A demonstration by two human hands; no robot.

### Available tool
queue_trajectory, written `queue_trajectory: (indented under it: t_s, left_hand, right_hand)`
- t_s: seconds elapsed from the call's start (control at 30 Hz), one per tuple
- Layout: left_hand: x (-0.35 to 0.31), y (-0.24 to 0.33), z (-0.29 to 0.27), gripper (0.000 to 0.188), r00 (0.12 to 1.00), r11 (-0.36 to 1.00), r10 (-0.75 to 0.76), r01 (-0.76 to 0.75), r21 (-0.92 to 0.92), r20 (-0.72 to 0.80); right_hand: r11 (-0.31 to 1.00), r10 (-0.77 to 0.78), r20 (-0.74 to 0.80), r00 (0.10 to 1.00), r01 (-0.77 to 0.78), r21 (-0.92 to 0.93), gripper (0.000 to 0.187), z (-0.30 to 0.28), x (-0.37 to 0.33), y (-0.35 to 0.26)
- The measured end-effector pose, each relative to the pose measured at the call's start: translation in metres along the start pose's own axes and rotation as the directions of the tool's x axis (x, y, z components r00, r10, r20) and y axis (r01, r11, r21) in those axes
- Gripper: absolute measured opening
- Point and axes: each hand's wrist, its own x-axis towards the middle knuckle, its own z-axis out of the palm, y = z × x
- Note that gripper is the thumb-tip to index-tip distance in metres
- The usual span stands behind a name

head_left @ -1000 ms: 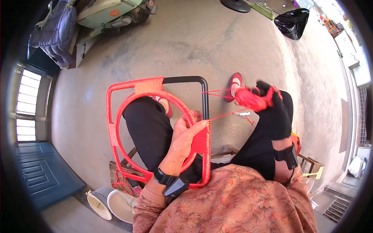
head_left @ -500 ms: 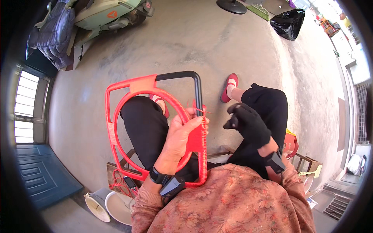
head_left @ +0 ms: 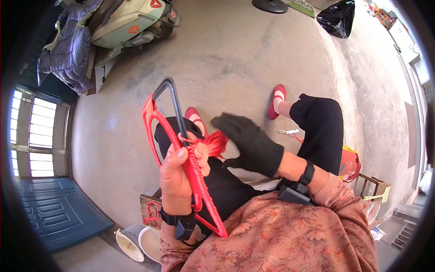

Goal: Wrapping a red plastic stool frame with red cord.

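A squarish metal frame with a round ring inside, mostly wrapped in red cord, stands tilted, nearly edge-on. Its bare black bar shows at the top. My left hand is closed round the wrapped side, just below that bar. From beside its fingers a loose bunch of red strands sticks out to the right. My right hand, in a black glove, is at the bunch with thumb and fingers apart, slightly blurred. Whether it touches the strands I cannot tell.
A small white-handled tool with red cord is by my right leg. Red cord lies on a wooden piece at left, above white buckets. A scooter, a black bag and a red container stand around.
The frame has turned from facing me to nearly edge-on and shifted left. My right hand has moved left from beside my knee to the red strands, its fingers spreading.
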Motion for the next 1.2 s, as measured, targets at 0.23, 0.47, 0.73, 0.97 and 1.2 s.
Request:
queue_trajectory:
  t_s: [0.23,0.47,0.73,0.97,1.2]
  left_hand:
    - [0.004,-0.001,0.006,0.030,0.998,0.996,-0.054,0.053,0.065,0.016]
    - [0.023,-0.026,-0.026,0.014,0.962,0.992,0.026,0.010,0.130,-0.272]
    - [0.029,-0.062,-0.019,0.013,0.948,0.948,0.016,0.087,0.306,-0.319]
    - [0.035,-0.067,-0.032,0.017,0.940,0.967,-0.080,0.153,0.203,-0.330]
    - [0.038,-0.063,-0.037,0.017,0.958,0.970,-0.107,0.160,0.185,-0.267]
  right_hand:
    - [0.902,0.033,0.252,0.967,-0.137,0.409,0.038,0.016,-0.019,0.024]
    - [-0.006,0.343,0.249,0.906,-0.263,0.965,0.053,-0.013,-0.047,0.035]
    - [0.036,0.603,0.073,0.794,-0.118,0.992,0.036,-0.013,-0.047,0.073]
    - [0.868,0.476,-0.102,0.874,-0.485,-0.108,0.034,-0.020,-0.039,0.044]
    - [0.672,0.477,-0.052,0.878,-0.326,0.665,0.036,-0.019,-0.044,0.070]
